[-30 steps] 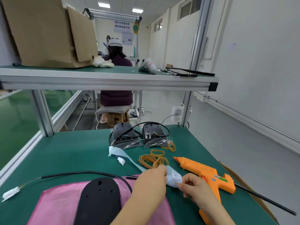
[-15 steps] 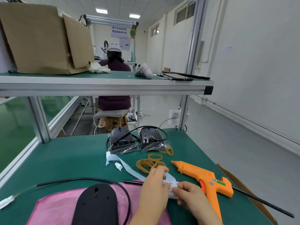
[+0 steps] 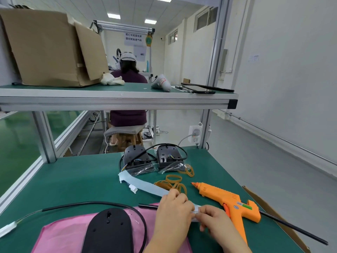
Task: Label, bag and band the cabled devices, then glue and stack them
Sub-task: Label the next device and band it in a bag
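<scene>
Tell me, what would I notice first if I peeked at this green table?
The bright orange glue gun on the right of the green table grabs the eye first. Beside it, the left hand and right hand pinch a pale label strip between them. To their left, a black oval device lies on a pink bag, and a big cardboard box sits on the upper shelf.
</scene>
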{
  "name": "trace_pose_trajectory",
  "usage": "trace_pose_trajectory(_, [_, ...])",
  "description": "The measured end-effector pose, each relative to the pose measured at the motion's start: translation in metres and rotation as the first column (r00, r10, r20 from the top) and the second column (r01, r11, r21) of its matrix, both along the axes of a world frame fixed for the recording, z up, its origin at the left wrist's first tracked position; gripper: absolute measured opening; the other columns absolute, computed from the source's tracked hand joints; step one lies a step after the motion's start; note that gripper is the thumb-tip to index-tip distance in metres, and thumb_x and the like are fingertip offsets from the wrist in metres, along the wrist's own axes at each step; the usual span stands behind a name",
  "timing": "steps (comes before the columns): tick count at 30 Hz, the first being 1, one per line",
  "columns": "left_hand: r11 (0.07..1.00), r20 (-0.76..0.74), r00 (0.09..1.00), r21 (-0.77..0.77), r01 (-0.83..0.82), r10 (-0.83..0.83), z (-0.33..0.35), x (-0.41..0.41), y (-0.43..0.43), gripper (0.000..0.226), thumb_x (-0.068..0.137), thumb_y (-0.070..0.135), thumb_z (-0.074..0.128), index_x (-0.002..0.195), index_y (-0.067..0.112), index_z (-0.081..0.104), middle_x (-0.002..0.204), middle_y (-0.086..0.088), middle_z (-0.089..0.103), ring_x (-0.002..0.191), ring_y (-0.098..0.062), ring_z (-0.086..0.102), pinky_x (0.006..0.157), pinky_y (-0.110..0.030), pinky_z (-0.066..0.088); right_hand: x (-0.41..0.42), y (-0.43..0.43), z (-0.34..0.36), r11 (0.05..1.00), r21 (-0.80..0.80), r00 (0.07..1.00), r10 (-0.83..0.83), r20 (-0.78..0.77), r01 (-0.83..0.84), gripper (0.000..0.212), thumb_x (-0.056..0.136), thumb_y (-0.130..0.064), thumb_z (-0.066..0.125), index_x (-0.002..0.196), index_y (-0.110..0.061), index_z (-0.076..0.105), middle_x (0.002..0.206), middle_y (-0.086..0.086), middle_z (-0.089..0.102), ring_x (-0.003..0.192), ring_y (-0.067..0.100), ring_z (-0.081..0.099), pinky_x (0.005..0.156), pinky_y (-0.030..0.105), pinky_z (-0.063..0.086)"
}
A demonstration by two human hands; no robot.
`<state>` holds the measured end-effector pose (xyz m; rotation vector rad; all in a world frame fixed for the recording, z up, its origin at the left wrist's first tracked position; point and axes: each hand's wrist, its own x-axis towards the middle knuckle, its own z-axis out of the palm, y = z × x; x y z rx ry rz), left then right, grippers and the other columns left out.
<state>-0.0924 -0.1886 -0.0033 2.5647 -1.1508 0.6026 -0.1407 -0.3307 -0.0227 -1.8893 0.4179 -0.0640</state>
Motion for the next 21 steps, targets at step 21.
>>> trace_pose_trajectory(21, [0.999,0.057,0.998,0.03,0.024,-0.026,-0.001,0.0018,-0.0029,0.024,0.047,0.049,0.085,0.058,0.033,0.07,0.061,0.021,0.059,0.069,-0.007,0.061,0.058,-0.015,0.048,-0.002,-0.0003,0.0057,0.993,-0.115,0.999,0.012,-0.034,-0.016,0.01,0.085,-0.006,0.064,0.089,0.003,0.067,0.059,-0.002,0.058,0.044,-0.002,0.049,0.046,0.011,0.035])
